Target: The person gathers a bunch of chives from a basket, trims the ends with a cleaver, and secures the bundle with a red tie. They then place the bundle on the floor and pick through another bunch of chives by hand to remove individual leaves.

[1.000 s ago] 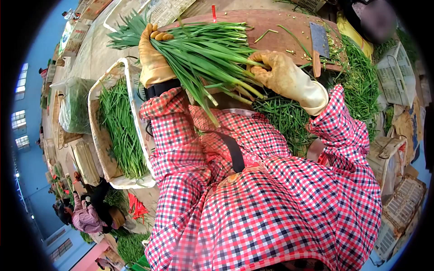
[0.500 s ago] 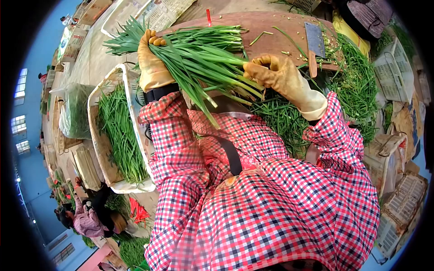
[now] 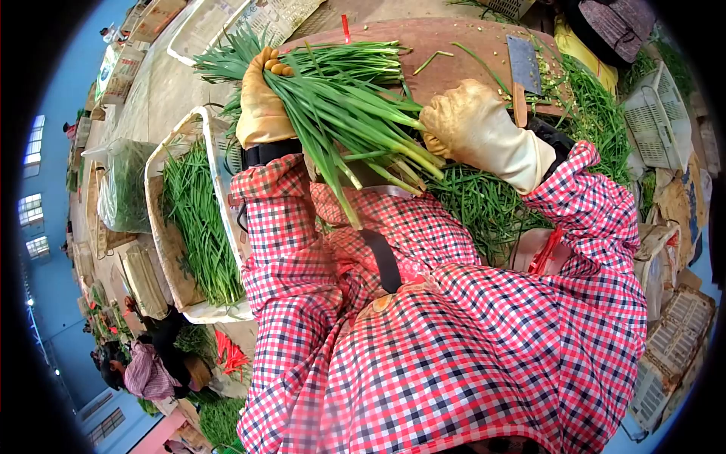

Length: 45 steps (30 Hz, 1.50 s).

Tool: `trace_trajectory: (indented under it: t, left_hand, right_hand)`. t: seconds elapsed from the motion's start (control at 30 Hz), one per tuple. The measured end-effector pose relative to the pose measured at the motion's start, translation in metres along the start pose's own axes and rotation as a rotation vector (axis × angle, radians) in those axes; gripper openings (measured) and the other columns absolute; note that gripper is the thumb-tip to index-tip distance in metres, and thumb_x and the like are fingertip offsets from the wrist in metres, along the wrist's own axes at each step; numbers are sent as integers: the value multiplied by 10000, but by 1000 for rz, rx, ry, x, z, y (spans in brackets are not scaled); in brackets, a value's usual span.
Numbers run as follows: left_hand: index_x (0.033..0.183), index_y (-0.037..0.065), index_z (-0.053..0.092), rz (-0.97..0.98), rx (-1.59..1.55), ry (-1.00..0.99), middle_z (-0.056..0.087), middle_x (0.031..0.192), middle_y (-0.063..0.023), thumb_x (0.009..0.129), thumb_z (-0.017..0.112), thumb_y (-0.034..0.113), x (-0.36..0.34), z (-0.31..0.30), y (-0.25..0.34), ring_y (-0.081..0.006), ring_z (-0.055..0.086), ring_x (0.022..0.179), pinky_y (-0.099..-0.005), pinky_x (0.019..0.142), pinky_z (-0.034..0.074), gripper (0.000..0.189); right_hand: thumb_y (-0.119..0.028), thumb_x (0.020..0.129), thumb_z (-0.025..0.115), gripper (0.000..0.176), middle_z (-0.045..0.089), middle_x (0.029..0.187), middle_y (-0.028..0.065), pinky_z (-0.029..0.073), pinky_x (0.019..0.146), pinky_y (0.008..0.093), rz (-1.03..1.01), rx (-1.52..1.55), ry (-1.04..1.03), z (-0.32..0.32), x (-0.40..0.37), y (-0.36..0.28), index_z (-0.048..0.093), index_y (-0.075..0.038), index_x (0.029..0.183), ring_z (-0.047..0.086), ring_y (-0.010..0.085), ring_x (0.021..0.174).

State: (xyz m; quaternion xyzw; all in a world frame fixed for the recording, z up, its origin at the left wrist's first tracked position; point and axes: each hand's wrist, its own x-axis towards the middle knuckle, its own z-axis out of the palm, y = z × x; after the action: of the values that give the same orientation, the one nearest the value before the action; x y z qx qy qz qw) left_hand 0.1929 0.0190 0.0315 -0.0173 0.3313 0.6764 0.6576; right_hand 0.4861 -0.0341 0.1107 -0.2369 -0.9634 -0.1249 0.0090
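Centrally, the wooden chopping board point(image 3: 461, 45) spanned the top of the view, with small green offcuts scattered across it. To its left stood a white plastic tray point(image 3: 214, 151) filled with chives laid lengthwise. A heap of loose chives point(image 3: 484, 204) lay below the board's right part and ran on along its right edge.

The bundle of chives point(image 3: 340, 98) lay slanted over the near edge of the board, leaf tips toward the upper left and pale stem ends toward the lower right. The left hand point(image 3: 261, 113), in a yellow glove, was closed around the leafy half of the bundle, fingertips point(image 3: 278, 66) curled over its top. The right hand point(image 3: 473, 125), also gloved, sat against the stem ends with its back to the camera; its fingers were hidden, so its grip could not be determined.

A cleaver point(image 3: 523, 66) lay flat on the board, just beyond the right hand and apart from it. A red peg point(image 3: 346, 29) stood at the board's far edge.
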Motion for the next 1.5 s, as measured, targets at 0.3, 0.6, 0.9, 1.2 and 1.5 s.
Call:
trace_trajectory:
  t: [0.3,0.6,0.9,1.2,1.5]
  left_hand:
    - [795,53,545,75,30,8,492,597,15,903,590,162,8,0,-18,-121,473,507,-259,494,454,159]
    - [857,74,552,47,-5,40,525,632,24,920,553,170,21,14,-53,-110,467,517,-249,482,426,115]
    - [933,27,539,161,-3,73,501,679,16,938,510,149,5,19,-35,-110,471,556,-236,523,445,126]
    - [829,38,517,134,-175,118,504,646,0,929,485,101,28,-9,-13,-122,460,509,-259,484,423,123]
    - [846,53,521,172,-164,183,518,663,-14,936,483,111,11,-6,-4,-122,474,530,-255,504,451,114]
  right_hand:
    - [-217,801,540,214,647,624,114,476,493,396,202,32,-38,4,-18,6,627,-95,647,647,251,552]
    - [-248,874,563,228,590,626,123,485,561,401,468,199,48,14,-77,3,591,-74,728,610,309,600]
    - [-121,801,642,340,546,1281,39,443,920,403,245,209,358,-26,-33,-17,596,-133,1137,491,280,1202]
    - [-163,738,623,144,603,1205,13,357,1010,445,59,81,387,7,-17,-11,667,-120,868,491,241,1209]
    - [-293,832,689,220,659,830,103,508,752,373,531,390,-414,1,-89,0,667,-76,865,648,258,841]
